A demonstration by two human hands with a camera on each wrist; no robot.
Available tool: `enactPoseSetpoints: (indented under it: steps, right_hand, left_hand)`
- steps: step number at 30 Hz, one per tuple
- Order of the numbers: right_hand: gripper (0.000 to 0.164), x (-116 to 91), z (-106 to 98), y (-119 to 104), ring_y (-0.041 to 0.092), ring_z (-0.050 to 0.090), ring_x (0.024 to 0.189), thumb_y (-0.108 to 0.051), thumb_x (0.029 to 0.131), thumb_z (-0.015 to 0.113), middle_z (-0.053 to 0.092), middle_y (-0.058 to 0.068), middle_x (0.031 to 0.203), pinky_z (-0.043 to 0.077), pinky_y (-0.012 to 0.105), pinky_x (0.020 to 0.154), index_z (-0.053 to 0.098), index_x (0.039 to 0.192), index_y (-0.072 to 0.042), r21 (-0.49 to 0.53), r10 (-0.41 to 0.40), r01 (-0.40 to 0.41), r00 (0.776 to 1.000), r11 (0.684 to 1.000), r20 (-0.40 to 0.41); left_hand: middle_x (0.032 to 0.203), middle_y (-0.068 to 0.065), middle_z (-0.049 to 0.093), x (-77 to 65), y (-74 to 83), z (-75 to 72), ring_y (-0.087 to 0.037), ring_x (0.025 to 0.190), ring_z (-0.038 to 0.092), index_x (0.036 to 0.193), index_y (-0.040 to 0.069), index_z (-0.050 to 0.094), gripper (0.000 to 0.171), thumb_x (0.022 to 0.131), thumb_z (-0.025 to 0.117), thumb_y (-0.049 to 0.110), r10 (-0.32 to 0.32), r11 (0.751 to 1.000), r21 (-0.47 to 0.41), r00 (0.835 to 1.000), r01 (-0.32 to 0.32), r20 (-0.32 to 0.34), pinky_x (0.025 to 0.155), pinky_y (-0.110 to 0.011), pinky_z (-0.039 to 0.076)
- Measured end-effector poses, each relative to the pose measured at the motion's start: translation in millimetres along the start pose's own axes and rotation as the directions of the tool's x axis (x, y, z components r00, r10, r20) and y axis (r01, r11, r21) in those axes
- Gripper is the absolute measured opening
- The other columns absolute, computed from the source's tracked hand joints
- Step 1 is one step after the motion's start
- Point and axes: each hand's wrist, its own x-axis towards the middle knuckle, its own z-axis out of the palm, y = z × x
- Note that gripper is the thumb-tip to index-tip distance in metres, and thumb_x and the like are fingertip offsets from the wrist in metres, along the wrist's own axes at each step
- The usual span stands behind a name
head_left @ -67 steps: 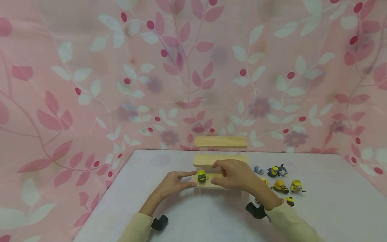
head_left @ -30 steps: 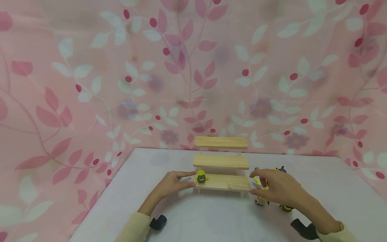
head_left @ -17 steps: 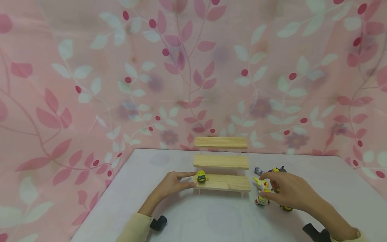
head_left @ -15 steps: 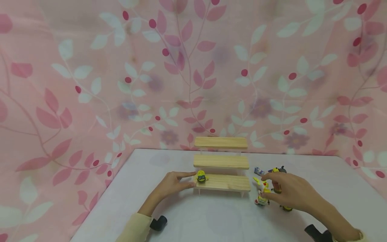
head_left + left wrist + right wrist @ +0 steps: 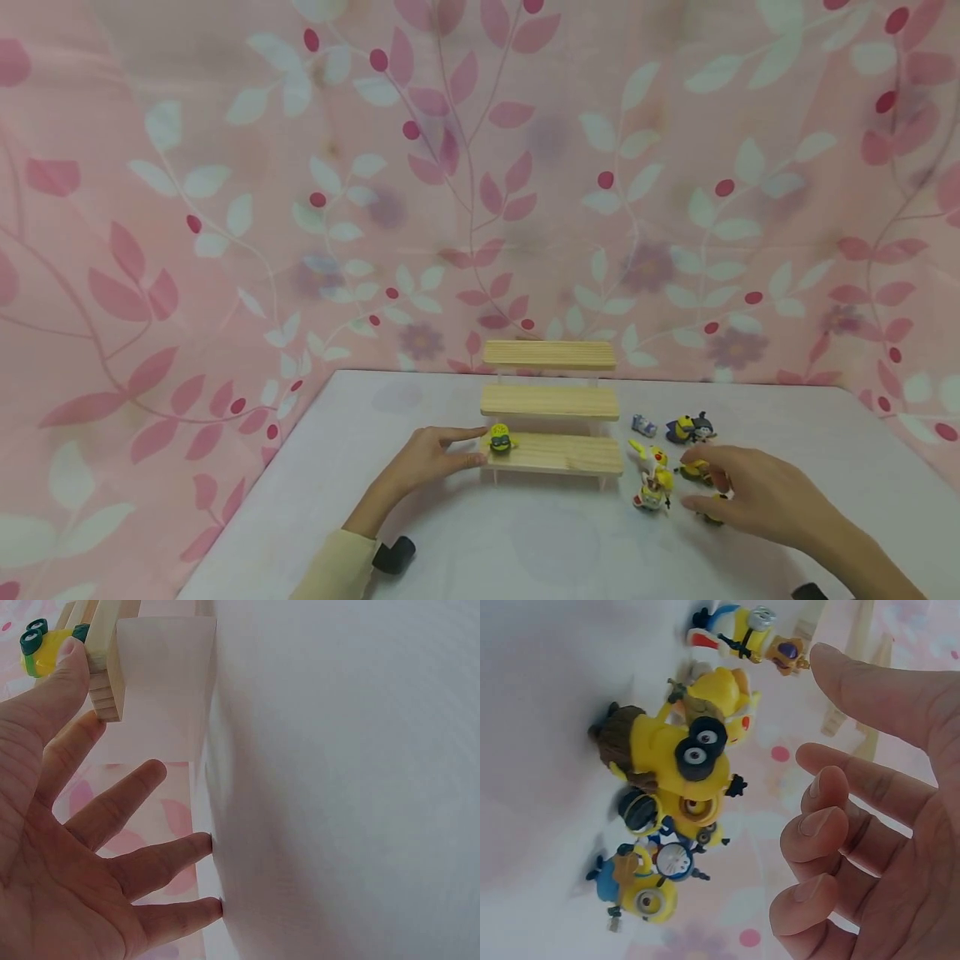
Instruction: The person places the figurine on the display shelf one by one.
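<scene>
A small three-tier wooden display shelf stands on the white table. One yellow minion figure with dark green goggles sits at the left end of its lowest board. My left hand holds that board's left end between thumb and index finger, its other fingers spread in the left wrist view. My right hand hovers right of the shelf, beside the toy figures, fingers loosely bent with nothing between them. Nearest in the right wrist view is a minion figure in a brown skirt. The hand partly hides figures in the head view.
Several more figures lie right of the shelf: a long-eared yellow one, a small bluish one, a caped minion and a dark-capped one. A pink floral cloth hangs behind the table.
My right hand has left the lowest board and moved right over the table to the figures, empty. My left hand has stayed at the shelf; the minion figure there has not moved.
</scene>
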Motion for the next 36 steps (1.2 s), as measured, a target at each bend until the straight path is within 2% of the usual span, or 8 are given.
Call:
enactPoseSetpoints:
  steps: [4, 13, 15, 19, 25, 32, 36]
  right_hand:
    - [0.051, -2.9, 1.5, 4.9, 0.004, 0.035, 0.058, -0.055, 0.072, 0.082, 0.043, -0.011, 0.069, 0.027, 0.024, 0.049, 0.069, 0.112, -0.025, -0.005, 0.041, -0.041, 0.999, 0.999, 0.032]
    - [0.052, -13.7, 6.2, 17.2, 0.001, 0.032, 0.055, -0.060, 0.072, 0.079, 0.040, -0.014, 0.069, 0.025, 0.022, 0.048, 0.070, 0.111, -0.026, -0.007, 0.035, -0.035, 0.999, 0.999, -0.026]
    - [0.052, -15.4, 7.8, 19.6, 0.002, 0.032, 0.055, -0.060, 0.072, 0.079, 0.040, -0.014, 0.069, 0.025, 0.023, 0.048, 0.070, 0.110, -0.026, -0.005, 0.041, -0.041, 0.999, 0.999, -0.012]
    - [0.049, -18.1, 11.9, 24.5, 0.002, 0.032, 0.055, -0.060, 0.071, 0.079, 0.040, -0.014, 0.069, 0.026, 0.024, 0.048, 0.070, 0.107, -0.028, -0.011, 0.063, -0.063, 0.998, 0.998, 0.018]
    - [0.042, -19.0, 16.6, 31.0, 0.003, 0.033, 0.056, -0.057, 0.071, 0.081, 0.041, -0.013, 0.070, 0.026, 0.024, 0.049, 0.069, 0.102, -0.031, 0.000, 0.076, -0.076, 0.996, 0.997, 0.036]
    - [0.038, -13.1, 20.2, 33.9, 0.012, 0.039, 0.059, -0.054, 0.070, 0.083, 0.043, -0.004, 0.067, 0.028, 0.026, 0.051, 0.067, 0.093, -0.028, 0.011, 0.185, -0.189, 0.971, 0.982, 0.150]
    - [0.036, -11.5, 22.1, 34.8, 0.013, 0.040, 0.059, -0.052, 0.070, 0.083, 0.044, -0.004, 0.066, 0.028, 0.026, 0.051, 0.068, 0.092, -0.027, 0.013, 0.189, -0.193, 0.970, 0.981, 0.156]
  left_hand:
    - [0.131, 0.000, 0.063, -0.3, 0.4, -0.5, -0.024, 0.122, 0.056, 0.127, 0.032, 0.069, 0.051, 0.082, 0.073, 0.057, 0.005, 1.000, -0.007, 1.000, -0.005, 0.002, 0.095, -0.053, 0.047]
    - [0.130, -0.001, 0.063, 0.1, 1.4, -1.6, -0.026, 0.116, 0.059, 0.127, 0.032, 0.069, 0.053, 0.082, 0.073, 0.058, 0.015, 1.000, 0.006, 1.000, -0.015, 0.002, 0.091, -0.051, 0.048]
    - [0.130, -0.002, 0.063, 0.3, 0.7, -1.1, -0.025, 0.116, 0.059, 0.127, 0.031, 0.069, 0.052, 0.082, 0.073, 0.058, 0.021, 1.000, 0.014, 1.000, -0.021, 0.001, 0.093, -0.052, 0.048]
    - [0.131, -0.003, 0.063, 0.3, -0.3, 0.4, -0.023, 0.108, 0.059, 0.127, 0.030, 0.069, 0.052, 0.082, 0.073, 0.056, 0.015, 1.000, 0.003, 1.000, -0.015, 0.002, 0.088, -0.050, 0.049]
    - [0.130, -0.002, 0.063, -0.3, -0.5, 0.8, -0.021, 0.114, 0.058, 0.126, 0.031, 0.069, 0.051, 0.082, 0.073, 0.056, 0.012, 1.000, -0.001, 1.000, -0.012, -0.002, 0.093, -0.052, 0.048]
    - [0.130, 0.001, 0.063, -0.5, -1.0, 0.2, -0.022, 0.123, 0.056, 0.128, 0.031, 0.068, 0.053, 0.082, 0.072, 0.059, 0.026, 0.999, 0.029, 1.000, -0.026, -0.002, 0.094, -0.051, 0.048]
    - [0.131, 0.000, 0.063, -0.5, -1.7, 0.7, -0.023, 0.115, 0.058, 0.127, 0.031, 0.068, 0.053, 0.081, 0.073, 0.058, 0.022, 1.000, 0.017, 1.000, -0.022, 0.002, 0.089, -0.047, 0.049]
